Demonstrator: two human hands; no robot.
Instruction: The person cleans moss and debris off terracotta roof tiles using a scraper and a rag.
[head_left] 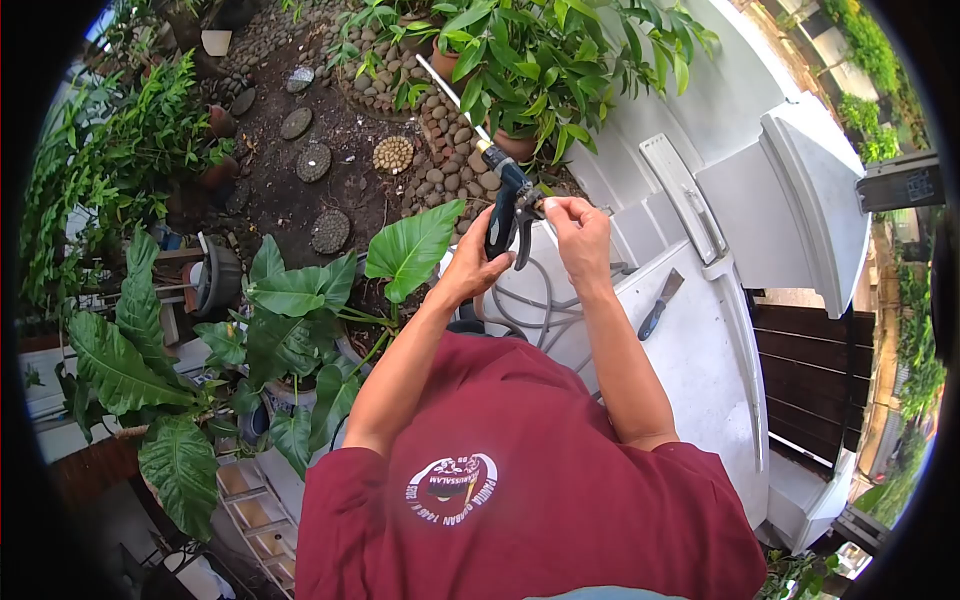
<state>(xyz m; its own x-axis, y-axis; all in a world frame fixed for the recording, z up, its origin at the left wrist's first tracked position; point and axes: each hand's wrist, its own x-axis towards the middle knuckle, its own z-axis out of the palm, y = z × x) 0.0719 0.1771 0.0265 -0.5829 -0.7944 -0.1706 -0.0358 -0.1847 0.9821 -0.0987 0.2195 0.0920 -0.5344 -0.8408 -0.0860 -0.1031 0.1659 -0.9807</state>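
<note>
My left hand (pixel 474 258) is wrapped around the dark handle of a hose spray gun (pixel 512 185), in front of my chest. The nozzle has a brass-coloured tip and points up and to the left, and a straight, thin white streak (pixel 447 88) extends from it. A black trigger hangs between my two hands. My right hand (pixel 582 232) pinches with thumb and fingers at the back end of the spray gun, by a small brass-coloured part. Below the hands, a grey hose (pixel 545 300) lies in loops on a white surface.
A scraper (pixel 660 304) with a blue-black handle lies on the white ledge (pixel 705 365) at right. Large-leaved plants (pixel 300 295) stand close on the left. Potted greenery (pixel 540 65), pebbles (pixel 450 150) and round stepping stones (pixel 313 162) are ahead. A dark slatted gate (pixel 810 370) is far right.
</note>
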